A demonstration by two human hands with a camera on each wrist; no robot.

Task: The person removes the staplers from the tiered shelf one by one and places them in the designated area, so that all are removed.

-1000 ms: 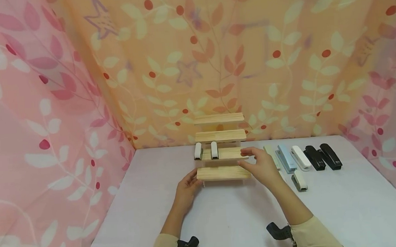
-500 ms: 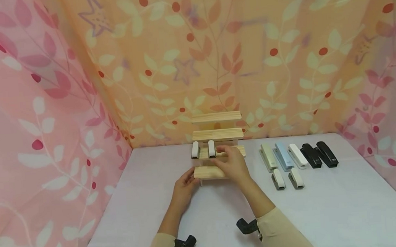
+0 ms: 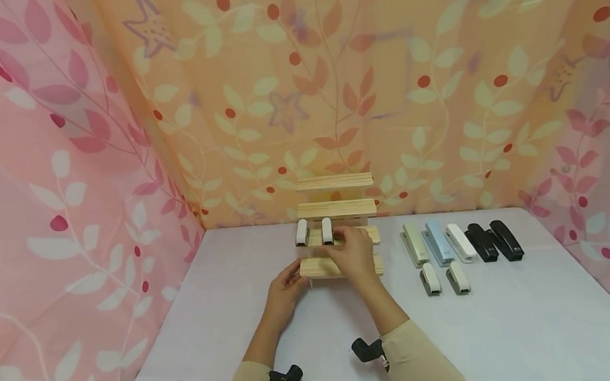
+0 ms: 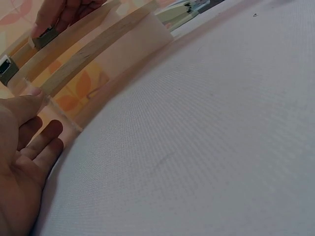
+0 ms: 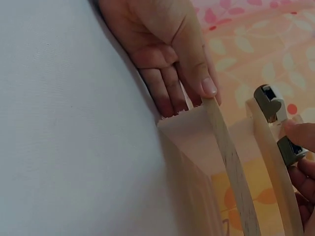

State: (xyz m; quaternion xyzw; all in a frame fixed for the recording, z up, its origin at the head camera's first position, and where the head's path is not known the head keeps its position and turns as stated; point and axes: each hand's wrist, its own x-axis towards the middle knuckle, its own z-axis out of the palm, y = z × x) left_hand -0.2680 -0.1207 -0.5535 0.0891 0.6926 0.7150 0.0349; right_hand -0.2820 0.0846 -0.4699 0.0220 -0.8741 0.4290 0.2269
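A wooden tiered shelf (image 3: pixel 318 266) stands at the table's back, its boards stepped upward. On its second board from the bottom sit two small white staplers, a left stapler (image 3: pixel 302 232) and a right stapler (image 3: pixel 327 230), both with dark undersides. My right hand (image 3: pixel 356 255) pinches the right stapler from its right side. In the right wrist view the thumb and fingers lie around this stapler (image 5: pixel 291 151). My left hand (image 3: pixel 284 292) grips the lowest board's left end, thumb on the board's end and fingers bent beside the clear side panel (image 4: pixel 64 110).
Right of the shelf a row of larger staplers lies on the table: a green stapler (image 3: pixel 415 245), a blue stapler (image 3: pixel 438 243), a white stapler (image 3: pixel 460 242) and two black ones (image 3: pixel 507 240). Two small white staplers (image 3: pixel 430 279) lie before them. Patterned cloth (image 3: pixel 256 99) hangs behind.
My right hand has moved left from the shelf's right end to the right stapler on the second board. My left hand has stayed at the lowest board's left end.
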